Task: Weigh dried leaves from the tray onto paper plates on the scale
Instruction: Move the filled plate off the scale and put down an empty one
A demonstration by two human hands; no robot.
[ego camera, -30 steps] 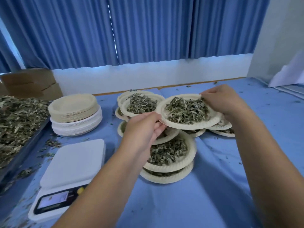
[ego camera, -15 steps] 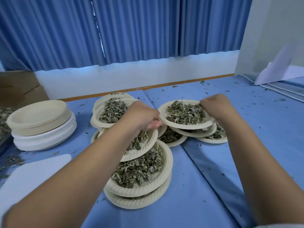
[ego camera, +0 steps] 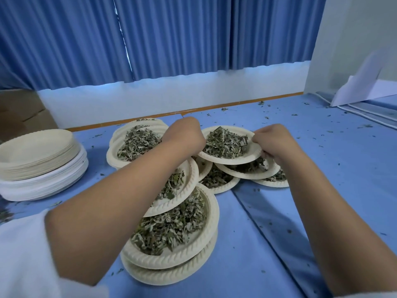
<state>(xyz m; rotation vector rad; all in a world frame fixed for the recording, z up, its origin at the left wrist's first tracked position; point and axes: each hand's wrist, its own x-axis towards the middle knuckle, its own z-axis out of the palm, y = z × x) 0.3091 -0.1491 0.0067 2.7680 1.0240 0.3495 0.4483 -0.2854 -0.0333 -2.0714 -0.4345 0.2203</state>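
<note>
While left hand (ego camera: 185, 137) and right hand (ego camera: 274, 141) fingers (ego camera: 258, 137) pinch opposite plate (ego camera: 228, 161) rims, cloth (ego camera: 335, 181) rightward lies open.

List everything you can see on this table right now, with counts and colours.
Top plate of leaves: one, cream with grey-green leaves, above the pile, centre.
Other filled plates: several, overlapping, exact count hidden, cream, centre.
Empty plate stack: one stack, cream over white, left.
Tablecloth: one, blue, strewn with leaf crumbs.
Curtains: one run, blue, behind.
Cardboard box: one, brown, far left.
Left hand: one, grips the top plate's left rim.
Right hand: one, pinches its right rim.
</note>
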